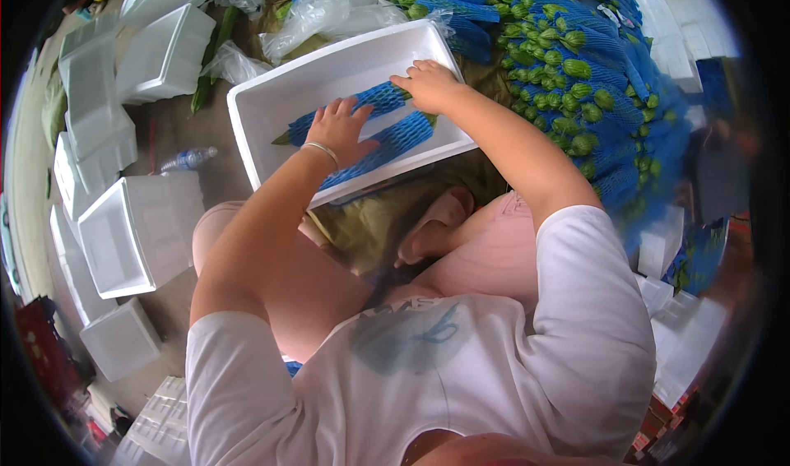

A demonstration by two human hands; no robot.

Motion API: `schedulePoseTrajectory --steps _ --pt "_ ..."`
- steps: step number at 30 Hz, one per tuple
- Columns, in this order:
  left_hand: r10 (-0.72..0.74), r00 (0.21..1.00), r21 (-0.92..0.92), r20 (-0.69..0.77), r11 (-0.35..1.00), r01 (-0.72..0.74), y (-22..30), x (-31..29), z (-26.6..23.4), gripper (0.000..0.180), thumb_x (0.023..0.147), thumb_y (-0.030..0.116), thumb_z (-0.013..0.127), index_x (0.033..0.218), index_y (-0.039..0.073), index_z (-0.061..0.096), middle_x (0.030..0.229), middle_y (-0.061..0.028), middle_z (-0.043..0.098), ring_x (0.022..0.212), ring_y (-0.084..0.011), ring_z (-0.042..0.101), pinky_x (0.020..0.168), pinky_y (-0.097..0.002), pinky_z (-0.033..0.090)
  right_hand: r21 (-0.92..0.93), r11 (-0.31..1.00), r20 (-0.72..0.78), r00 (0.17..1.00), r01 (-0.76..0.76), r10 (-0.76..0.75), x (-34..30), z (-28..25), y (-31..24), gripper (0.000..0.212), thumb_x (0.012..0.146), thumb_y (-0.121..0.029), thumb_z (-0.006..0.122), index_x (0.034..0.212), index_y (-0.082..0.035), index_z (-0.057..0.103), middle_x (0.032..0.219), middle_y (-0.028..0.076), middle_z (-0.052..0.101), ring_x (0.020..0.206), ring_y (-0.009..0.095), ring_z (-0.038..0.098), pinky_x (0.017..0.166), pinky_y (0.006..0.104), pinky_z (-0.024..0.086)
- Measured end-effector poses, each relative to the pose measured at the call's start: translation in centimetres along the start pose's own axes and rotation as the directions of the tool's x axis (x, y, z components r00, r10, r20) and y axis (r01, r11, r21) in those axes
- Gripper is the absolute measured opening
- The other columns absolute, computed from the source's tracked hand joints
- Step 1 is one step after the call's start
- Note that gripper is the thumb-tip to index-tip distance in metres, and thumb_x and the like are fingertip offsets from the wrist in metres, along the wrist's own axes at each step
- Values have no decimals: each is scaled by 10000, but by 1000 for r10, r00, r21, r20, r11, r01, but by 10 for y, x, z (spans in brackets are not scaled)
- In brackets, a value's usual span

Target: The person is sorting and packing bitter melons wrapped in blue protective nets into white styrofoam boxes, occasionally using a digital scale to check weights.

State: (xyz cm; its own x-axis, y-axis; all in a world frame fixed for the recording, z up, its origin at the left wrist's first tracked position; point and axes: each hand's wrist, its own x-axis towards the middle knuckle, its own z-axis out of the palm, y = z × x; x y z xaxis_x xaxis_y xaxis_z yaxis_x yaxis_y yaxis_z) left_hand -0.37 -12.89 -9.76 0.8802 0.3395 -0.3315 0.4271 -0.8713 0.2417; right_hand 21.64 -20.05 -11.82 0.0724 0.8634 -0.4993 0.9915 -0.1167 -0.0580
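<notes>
In front of me sits a white foam box (284,96) with long green gourds in blue foam-net sleeves lying side by side in it. My left hand (339,130) is open, fingers spread, resting palm down over the upper sleeved gourd (380,97). Closer to the near wall lies another sleeved gourd (403,135), partly under the same hand. At the far right corner of the box, my right hand (429,86) is open, its fingers by the inner wall and its thumb side touching the upper gourd's end. A silver bracelet (322,150) circles my left wrist.
A large heap of blue-sleeved green gourds (568,96) lies to the right. Clear plastic bags (329,12) lie beyond the box. White foam boxes (136,231) stand along the left, with a plastic bottle (189,159) and a bare long green gourd (216,59) on the floor.
</notes>
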Motion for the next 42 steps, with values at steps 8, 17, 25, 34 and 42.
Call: schedulePoseTrajectory --steps 8,17,25,34,42 --pt "14 986 -46 164 999 -6 17 14 20 727 770 549 615 1383 230 391 1493 -131 207 1395 -350 127 1067 -615 169 -284 959 -252 963 23 -98 -59 -16 35 288 774 -163 615 1052 -89 634 1103 58 578 1151 217 482 1031 363 354" --pt "-23 992 -236 127 970 52 16 29 12 670 812 555 556 1348 168 445 1476 -132 262 1383 -333 180 1070 -550 233 415 884 -10 971 -214 239 -100 9 47 861 907 -423 480 1427 51 -17 1269 335 444 1126 396 518 953 403 406" --pt "-23 997 -57 -75 998 19 37 81 32 546 904 434 468 1386 203 357 1439 -155 297 1317 -364 288 1088 -501 215 951 309 -22 986 -31 167 -88 8 95 563 886 -398 540 1326 -59 447 1022 156 626 737 166 622 625 284 498" --pt "299 897 -185 -324 910 -370 48 115 -41 304 735 50 651 1035 67 605 1037 -131 606 958 -321 571 821 -382 469 858 -514 273 832 17 482 64 135 234 572 807 -425 678 1117 3 459 985 143 584 854 236 621 760 357 534" --pt "365 873 -85 -323 908 -411 40 407 -104 493 826 287 636 1237 53 499 1165 -186 564 1102 -309 536 948 -368 411 416 -889 83 965 193 249 130 170 198 791 763 -526 686 1256 10 378 1114 201 548 1036 286 572 886 402 486"
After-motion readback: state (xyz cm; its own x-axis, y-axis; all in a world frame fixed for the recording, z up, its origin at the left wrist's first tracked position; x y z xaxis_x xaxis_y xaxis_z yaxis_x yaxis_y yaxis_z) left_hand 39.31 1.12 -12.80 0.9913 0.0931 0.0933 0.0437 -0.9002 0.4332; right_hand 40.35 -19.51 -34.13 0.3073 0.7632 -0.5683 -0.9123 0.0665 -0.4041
